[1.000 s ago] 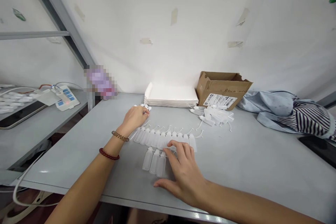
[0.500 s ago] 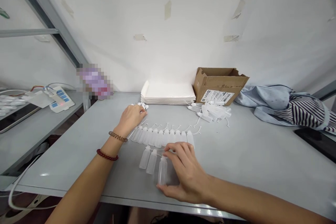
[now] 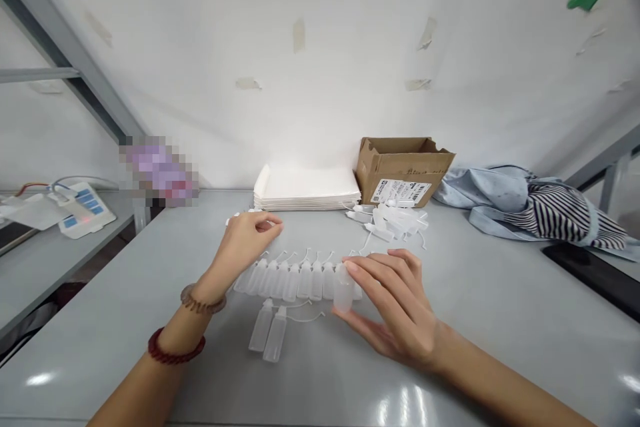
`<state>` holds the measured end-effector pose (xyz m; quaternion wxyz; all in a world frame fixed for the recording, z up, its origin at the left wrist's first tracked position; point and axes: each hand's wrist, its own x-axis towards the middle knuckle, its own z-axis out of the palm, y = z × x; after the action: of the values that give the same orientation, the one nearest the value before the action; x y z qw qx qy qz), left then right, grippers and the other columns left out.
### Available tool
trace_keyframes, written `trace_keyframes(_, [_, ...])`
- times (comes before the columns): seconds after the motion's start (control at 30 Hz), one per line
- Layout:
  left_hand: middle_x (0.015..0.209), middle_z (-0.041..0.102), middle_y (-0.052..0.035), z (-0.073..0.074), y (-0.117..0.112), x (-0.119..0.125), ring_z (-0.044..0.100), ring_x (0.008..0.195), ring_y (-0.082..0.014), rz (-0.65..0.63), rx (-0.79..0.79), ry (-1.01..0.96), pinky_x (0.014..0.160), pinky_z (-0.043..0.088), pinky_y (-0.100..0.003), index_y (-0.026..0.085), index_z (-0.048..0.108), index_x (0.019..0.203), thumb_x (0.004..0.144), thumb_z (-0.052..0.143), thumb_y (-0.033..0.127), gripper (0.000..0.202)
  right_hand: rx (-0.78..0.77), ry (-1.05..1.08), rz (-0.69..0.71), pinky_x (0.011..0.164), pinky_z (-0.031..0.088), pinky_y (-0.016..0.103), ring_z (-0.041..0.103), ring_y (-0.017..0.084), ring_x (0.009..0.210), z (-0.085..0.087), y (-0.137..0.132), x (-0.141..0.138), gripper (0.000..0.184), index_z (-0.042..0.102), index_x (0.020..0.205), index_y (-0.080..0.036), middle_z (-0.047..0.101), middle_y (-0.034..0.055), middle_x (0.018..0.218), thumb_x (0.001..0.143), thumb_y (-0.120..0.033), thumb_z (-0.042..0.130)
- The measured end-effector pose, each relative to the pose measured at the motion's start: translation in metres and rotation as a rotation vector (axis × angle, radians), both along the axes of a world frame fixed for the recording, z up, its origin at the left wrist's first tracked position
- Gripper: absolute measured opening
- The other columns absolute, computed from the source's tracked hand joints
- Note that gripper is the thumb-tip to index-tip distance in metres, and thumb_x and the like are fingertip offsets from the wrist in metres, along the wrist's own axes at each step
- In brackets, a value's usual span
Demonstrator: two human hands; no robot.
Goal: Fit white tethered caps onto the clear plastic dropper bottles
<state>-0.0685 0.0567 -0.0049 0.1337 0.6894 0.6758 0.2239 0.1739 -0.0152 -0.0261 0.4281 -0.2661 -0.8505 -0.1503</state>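
Between the thumb and fingertips of my right hand (image 3: pixel 400 310), a small translucent dropper bottle (image 3: pixel 343 290) is held upright. It overlaps the right end of a row of similar bottles (image 3: pixel 293 281), each with a thin tail-like strip at its top. Closer to me lie a dropper bottle (image 3: pixel 261 325) and another dropper bottle (image 3: pixel 275 335), side by side. My left hand (image 3: pixel 245 240) is over the row's left end, beside small white caps (image 3: pixel 231 219) that it partly hides. Its thumb and index finger come together; whatever they may hold is too small to make out.
A stack of white sheets or mailers (image 3: pixel 307 190) lies by the wall. To its right stands an open cardboard box (image 3: pixel 405 167), with a pile of bottles (image 3: pixel 395 221) in front. A blue striped cloth bag (image 3: pixel 525 203) and a dark phone (image 3: pixel 590 277) are at right.
My right hand has lifted the third front bottle away from the two beside it, up and right toward the row. My left hand has drawn back from the caps. The view has shifted slightly.
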Motion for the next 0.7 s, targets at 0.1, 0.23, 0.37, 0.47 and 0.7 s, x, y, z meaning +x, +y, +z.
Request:
trace_keyframes(0.1, [0.083, 0.071, -0.0038, 0.008, -0.014, 0.018, 0.063, 0.077, -0.0201, -0.051, -0.060, -0.447, 0.064, 0.046, -0.027, 0.018, 0.068, 0.095, 0.074, 0.061, 0.041, 0.031, -0.048, 0.012, 0.008, 0.080, 0.040, 0.043, 0.059, 0.025, 0.090, 0.000, 0.001, 0.001, 0.058, 0.040, 0.132, -0.012, 0.066, 0.0130, 0.101, 0.080, -0.021, 0.063])
trace_keyframes(0.23, [0.091, 0.070, -0.0047, 0.006, -0.027, 0.037, 0.061, 0.087, -0.0190, -0.123, -0.227, -0.923, 0.078, 0.046, -0.029, 0.019, 0.068, 0.095, 0.069, 0.072, 0.038, 0.033, -0.195, 0.068, 0.087, 0.077, 0.041, 0.043, 0.058, 0.025, 0.090, -0.001, 0.004, 0.001, 0.060, 0.036, 0.135, -0.015, 0.063, 0.0129, 0.102, 0.080, -0.022, 0.061])
trace_keyframes(0.37, [0.093, 0.069, -0.0032, 0.000, -0.033, 0.045, 0.059, 0.088, -0.0152, -0.194, -0.361, -1.248, 0.089, 0.043, -0.030, 0.021, 0.069, 0.099, 0.073, 0.071, 0.031, 0.028, -0.256, 0.098, 0.131, 0.076, 0.041, 0.042, 0.057, 0.024, 0.089, -0.003, 0.008, 0.001, 0.059, 0.040, 0.133, -0.016, 0.062, 0.0125, 0.103, 0.080, -0.023, 0.063])
trace_keyframes(0.47, [0.089, 0.069, -0.0034, -0.001, -0.037, 0.052, 0.059, 0.085, -0.0144, -0.186, -0.411, -1.357, 0.091, 0.043, -0.030, 0.020, 0.069, 0.099, 0.076, 0.069, 0.029, 0.024, -0.280, 0.098, 0.144, 0.076, 0.042, 0.042, 0.057, 0.023, 0.089, -0.005, 0.008, 0.000, 0.055, 0.042, 0.131, -0.018, 0.063, 0.0120, 0.104, 0.080, -0.023, 0.063])
trace_keyframes(0.7, [0.092, 0.069, -0.0042, 0.001, -0.048, 0.064, 0.058, 0.095, -0.0169, -0.217, -0.434, -1.352, 0.091, 0.040, -0.030, 0.021, 0.068, 0.100, 0.077, 0.067, 0.031, 0.025, -0.336, 0.163, 0.188, 0.077, 0.043, 0.042, 0.057, 0.024, 0.092, -0.002, 0.009, -0.001, 0.052, 0.045, 0.129, -0.019, 0.063, 0.0126, 0.107, 0.081, -0.025, 0.064])
